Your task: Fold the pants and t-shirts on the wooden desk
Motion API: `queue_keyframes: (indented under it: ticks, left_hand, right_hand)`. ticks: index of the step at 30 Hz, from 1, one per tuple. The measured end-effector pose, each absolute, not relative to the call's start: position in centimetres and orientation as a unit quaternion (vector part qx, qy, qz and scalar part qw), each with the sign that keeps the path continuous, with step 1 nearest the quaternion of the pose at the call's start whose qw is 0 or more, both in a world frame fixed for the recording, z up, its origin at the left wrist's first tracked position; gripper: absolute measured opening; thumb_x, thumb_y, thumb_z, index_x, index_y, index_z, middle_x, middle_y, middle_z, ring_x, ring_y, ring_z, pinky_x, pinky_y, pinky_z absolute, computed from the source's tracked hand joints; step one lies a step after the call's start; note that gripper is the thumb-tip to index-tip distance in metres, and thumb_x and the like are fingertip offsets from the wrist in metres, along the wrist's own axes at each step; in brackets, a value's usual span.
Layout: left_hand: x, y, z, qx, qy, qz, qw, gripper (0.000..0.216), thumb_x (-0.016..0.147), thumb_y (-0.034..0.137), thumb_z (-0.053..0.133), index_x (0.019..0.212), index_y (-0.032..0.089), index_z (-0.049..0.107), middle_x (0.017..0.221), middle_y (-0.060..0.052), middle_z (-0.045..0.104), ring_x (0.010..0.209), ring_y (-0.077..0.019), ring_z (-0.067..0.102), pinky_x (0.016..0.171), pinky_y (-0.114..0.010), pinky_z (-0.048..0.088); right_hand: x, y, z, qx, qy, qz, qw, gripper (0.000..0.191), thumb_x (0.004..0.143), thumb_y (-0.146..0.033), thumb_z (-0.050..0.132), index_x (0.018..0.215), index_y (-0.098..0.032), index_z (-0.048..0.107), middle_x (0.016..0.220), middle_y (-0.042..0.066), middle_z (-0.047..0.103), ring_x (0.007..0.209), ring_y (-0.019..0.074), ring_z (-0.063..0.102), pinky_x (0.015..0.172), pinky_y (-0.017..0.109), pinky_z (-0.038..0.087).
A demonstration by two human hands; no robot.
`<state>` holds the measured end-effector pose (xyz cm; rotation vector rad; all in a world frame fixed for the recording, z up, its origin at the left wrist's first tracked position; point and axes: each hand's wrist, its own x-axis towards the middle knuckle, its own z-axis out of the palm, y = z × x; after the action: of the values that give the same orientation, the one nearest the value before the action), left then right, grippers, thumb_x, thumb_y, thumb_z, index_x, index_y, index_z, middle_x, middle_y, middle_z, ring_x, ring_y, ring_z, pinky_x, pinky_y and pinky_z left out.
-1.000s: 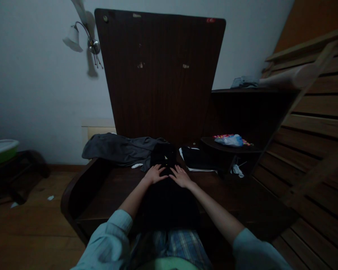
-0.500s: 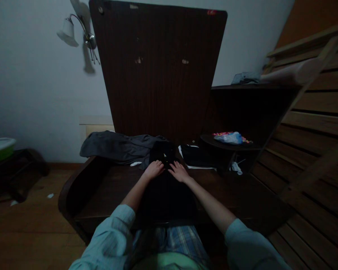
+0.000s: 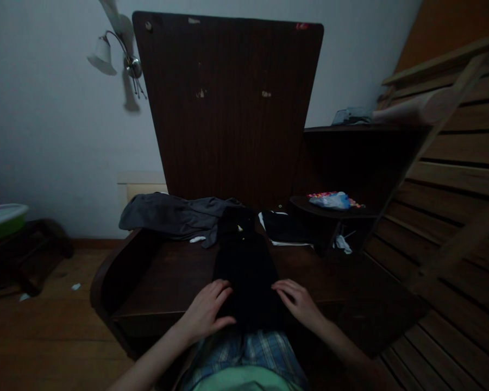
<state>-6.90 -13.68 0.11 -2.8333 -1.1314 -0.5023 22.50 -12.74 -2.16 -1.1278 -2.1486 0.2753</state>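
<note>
Black cloth garment [image 3: 248,271] lying lengthwise on a dark brown wooden tabletop [image 3: 179,271].
The left hand [image 3: 209,309] is at the garment's left side, thumb spread from the fingers; the right hand [image 3: 299,304] has its fingertips at the right edge, and whether they pinch cloth I cannot tell. A crumpled dark-grey cloth garment [image 3: 175,214] lies beyond, toward the left.

Black garment [image 3: 246,266], spread out flat
</note>
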Motion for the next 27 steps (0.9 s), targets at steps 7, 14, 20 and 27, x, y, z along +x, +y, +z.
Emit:
queue_keyframes:
  ticks: [7, 14, 20, 27]
  left_hand:
    - [-9.6, -15.3, -1.8, -0.925, -0.369, -0.084, 0.030, 0.064, 0.075, 0.014, 0.050, 0.132, 0.024, 0.025, 0.136, -0.006, 0.035, 0.124, -0.0220, 0.031, 0.100, -0.040, 0.027]
    - [-9.4, -14.7, -2.6, -0.922, -0.376, -0.068, 0.058, 0.077, 0.064, -0.001, 0.043, 0.133, 0.024, 0.021, 0.138, -0.002, 0.032, 0.126, -0.0191, 0.027, 0.101, -0.038, 0.027]
    - [-9.6, -14.8, -2.5, -0.928, -0.356, -0.072, 0.088, 0.072, 0.066, 0.002, 0.046, 0.132, 0.024, 0.027, 0.138, -0.004, 0.032, 0.125, -0.0218, 0.029, 0.098, -0.039, 0.031]
    - [-10.3, -14.9, -3.1, -0.934, -0.309, -0.137, 0.113, 0.048, 0.080, 0.006, 0.036, 0.126, 0.019, 0.038, 0.127, -0.006, 0.048, 0.121, -0.0184, 0.037, 0.095, -0.035, 0.036]
  right_hand:
    - [24.8, -15.9, -4.5, -0.377, -0.908, -0.029, 0.182, 0.060, 0.077, -0.017, 0.050, 0.132, -0.022, 0.029, 0.134, 0.006, 0.038, 0.124, 0.0208, 0.033, 0.099, 0.041, 0.032]
    - [24.3, -14.6, -7.5, -0.361, -0.882, -0.177, 0.245, 0.063, 0.070, 0.000, 0.035, 0.130, -0.019, 0.033, 0.126, 0.006, 0.049, 0.120, 0.0177, 0.038, 0.091, 0.037, 0.037]
    - [24.1, -14.6, -7.5, -0.355, -0.872, -0.183, 0.284, 0.064, 0.068, 0.002, 0.033, 0.127, -0.023, 0.040, 0.121, 0.006, 0.053, 0.114, 0.0175, 0.043, 0.089, 0.036, 0.038]
    - [23.9, -14.6, -7.2, -0.343, -0.866, -0.144, 0.333, 0.059, 0.070, 0.000, 0.031, 0.123, -0.022, 0.046, 0.116, 0.006, 0.056, 0.111, 0.0181, 0.046, 0.084, 0.035, 0.042]
